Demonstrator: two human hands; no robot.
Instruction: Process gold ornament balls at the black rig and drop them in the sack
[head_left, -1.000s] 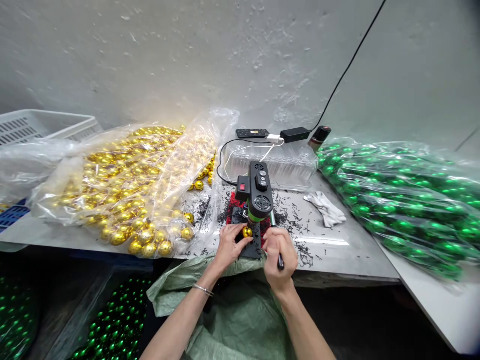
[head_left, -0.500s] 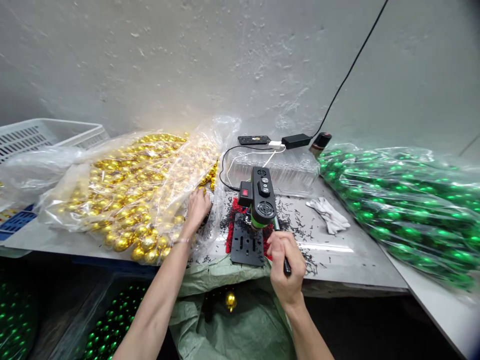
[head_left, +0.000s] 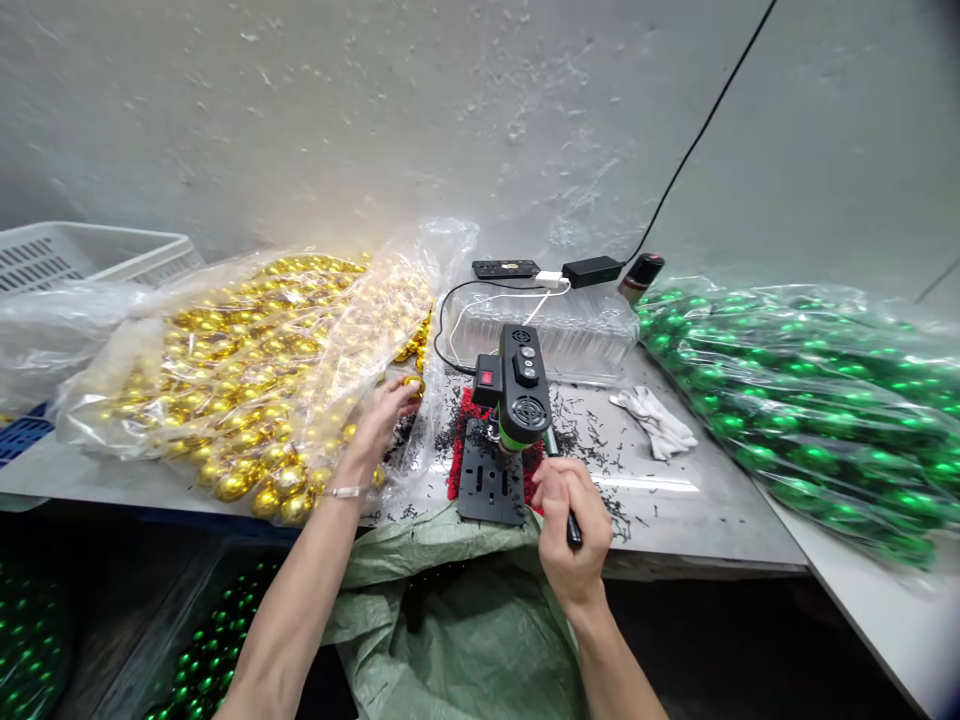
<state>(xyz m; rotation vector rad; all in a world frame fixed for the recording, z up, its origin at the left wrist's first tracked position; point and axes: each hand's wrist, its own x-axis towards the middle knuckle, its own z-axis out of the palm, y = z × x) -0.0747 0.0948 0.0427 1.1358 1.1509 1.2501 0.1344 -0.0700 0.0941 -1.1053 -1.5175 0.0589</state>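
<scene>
Beside the clear bag of gold balls (head_left: 255, 370), my left hand (head_left: 381, 415) has its fingers closed on a gold ball (head_left: 413, 384). My right hand (head_left: 574, 520) is wrapped round the black-ended lever (head_left: 553, 446) of a small black press (head_left: 524, 385). Below the press head lies a slotted black base plate (head_left: 491, 490) on a red mat (head_left: 455, 470). Small black bits are scattered around it. A green sack (head_left: 465, 640) hangs open below the table's front edge.
Green balls in a clear bag (head_left: 810, 410) lie at the right, near a white glove (head_left: 656, 424). Behind the press are a clear plastic pack (head_left: 577, 335), cables and a black adapter (head_left: 592, 271). A white basket (head_left: 112, 250) stands at the far left.
My left hand has turned and drawn slightly back, and a gold ball now shows at its fingertips. The gold ball over the sack is gone from view. My right hand keeps its hold.
</scene>
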